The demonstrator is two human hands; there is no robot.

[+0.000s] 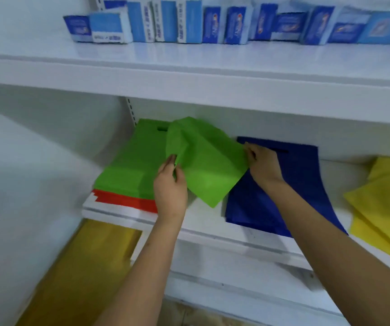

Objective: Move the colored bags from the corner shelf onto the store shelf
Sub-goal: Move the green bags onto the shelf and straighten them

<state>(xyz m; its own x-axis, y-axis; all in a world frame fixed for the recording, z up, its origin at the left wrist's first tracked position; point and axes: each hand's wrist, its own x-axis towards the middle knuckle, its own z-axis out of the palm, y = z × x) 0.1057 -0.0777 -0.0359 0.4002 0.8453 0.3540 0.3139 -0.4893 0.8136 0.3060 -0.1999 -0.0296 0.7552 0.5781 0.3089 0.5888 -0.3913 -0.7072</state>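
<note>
We hold a crumpled green fabric bag (203, 165) over the white shelf (212, 222), left hand (169, 184) and right hand (263, 164) both pinching its edges. Loosely gripped, it could sag, land folded, or ruffle the flat green bag stack (130, 165).

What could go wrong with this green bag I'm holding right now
The loose green bag is crumpled between your left hand and right hand, so it may land creased on the green stack. Its lower corner hangs past the shelf edge and could slide off.
</note>
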